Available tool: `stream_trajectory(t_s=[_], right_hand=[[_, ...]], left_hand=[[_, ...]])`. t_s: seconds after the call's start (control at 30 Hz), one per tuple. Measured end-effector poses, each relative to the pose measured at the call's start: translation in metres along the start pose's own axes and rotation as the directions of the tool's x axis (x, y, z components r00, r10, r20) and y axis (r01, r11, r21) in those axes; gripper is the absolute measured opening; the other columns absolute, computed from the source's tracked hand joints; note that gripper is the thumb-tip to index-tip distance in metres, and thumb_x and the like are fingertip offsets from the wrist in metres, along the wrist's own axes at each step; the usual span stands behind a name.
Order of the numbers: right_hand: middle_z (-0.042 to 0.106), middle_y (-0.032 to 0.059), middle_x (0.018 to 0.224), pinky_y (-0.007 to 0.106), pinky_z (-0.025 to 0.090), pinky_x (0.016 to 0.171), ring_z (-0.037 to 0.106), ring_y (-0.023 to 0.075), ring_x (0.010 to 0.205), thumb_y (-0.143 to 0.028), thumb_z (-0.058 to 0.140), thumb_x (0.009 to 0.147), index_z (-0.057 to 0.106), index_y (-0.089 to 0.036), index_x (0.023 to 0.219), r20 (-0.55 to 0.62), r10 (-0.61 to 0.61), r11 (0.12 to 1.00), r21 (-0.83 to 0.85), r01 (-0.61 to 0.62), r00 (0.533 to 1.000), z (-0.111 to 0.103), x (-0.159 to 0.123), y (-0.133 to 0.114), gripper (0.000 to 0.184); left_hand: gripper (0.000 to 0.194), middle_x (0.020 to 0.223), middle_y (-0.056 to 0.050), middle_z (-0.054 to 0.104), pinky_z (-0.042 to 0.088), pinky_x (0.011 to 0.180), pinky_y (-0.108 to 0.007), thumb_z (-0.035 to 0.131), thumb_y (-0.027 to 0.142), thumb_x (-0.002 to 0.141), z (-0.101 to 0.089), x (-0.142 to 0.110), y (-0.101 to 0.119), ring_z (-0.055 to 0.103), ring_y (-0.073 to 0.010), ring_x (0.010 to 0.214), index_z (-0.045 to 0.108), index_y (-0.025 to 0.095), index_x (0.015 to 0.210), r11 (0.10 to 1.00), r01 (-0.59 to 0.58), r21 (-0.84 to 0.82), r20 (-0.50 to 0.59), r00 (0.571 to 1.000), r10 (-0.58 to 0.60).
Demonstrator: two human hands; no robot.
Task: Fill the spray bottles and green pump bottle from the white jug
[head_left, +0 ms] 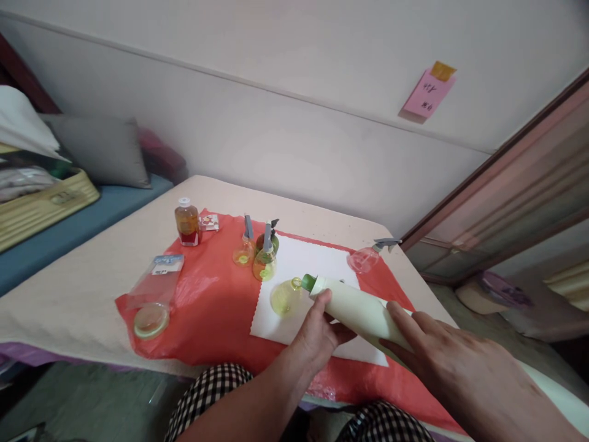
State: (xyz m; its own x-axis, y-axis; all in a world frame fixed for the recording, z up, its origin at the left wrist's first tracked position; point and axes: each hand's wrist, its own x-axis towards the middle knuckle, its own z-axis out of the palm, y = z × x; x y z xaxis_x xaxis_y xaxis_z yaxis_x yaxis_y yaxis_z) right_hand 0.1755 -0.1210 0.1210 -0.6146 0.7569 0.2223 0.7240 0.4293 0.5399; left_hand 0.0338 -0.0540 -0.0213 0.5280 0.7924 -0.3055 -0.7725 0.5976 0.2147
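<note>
1. I have the left fingers (323, 301) curled round the front of the pale bottle (361, 313).
2. Right fingers (405, 322) closed round its body, farther back; pressure I can't judge.
3. Bottle tilted; green tip (308, 282) pokes just past the left fingers, at the yellow flask's (281, 301) mouth. Contact: can't tell.
4. Flask on white paper (317, 255), just left of the left fingers.
5. Farther left and beyond them: orange sprayer (242, 253), yellow sprayer (264, 268).
6. Pink sprayer (362, 261) beyond both sets of fingers.
</note>
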Motion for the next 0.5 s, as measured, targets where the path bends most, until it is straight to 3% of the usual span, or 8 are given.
stream_trajectory(t_s=[0.5], right_hand=[[0.072, 0.0116, 0.077, 0.028, 0.049, 0.041, 0.066, 0.0203, 0.049, 0.002, 0.038, 0.073, 0.053, -0.013, 0.105, -0.035, -0.021, 0.999, -0.037, 0.02, 0.999, -0.0013, 0.0045, -0.0015, 0.039]], left_hand=[[0.05, 0.127, -0.017, 0.063, 0.055, 0.084, -0.04, 0.062, 0.048, 0.089, -0.002, 0.0018, -0.0008, 0.064, -0.0251, 0.095, 0.063, 0.012, 0.124, 1.0, 0.006, 0.005, -0.001, 1.0, -0.006]])
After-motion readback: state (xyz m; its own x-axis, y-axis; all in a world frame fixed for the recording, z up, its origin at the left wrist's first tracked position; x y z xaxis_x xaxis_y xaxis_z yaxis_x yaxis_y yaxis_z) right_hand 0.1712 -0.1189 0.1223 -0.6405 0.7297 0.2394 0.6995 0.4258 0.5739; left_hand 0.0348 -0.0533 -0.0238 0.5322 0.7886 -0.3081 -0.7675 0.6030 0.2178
